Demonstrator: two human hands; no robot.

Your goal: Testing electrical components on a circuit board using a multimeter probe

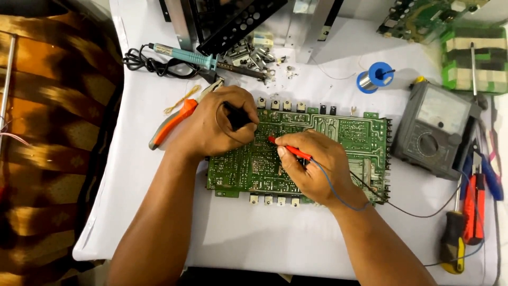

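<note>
Over the circuit board [349, 139], both hands [219, 123] [313, 165] pinch probes.

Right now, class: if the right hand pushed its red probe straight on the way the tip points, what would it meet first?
The right hand aims the red probe up-left; it would likely meet the left hand holding the black probe, though height above the green circuit board is unclear.

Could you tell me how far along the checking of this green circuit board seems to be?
Done: the circuit board lies bare on the white table, and the meter sits beside it with leads attached. In hand: the left hand presses the black probe and the right hand the red probe onto the board. Left: how many points remain cannot be told; the soldering iron and screwdriver lie untouched.
</note>
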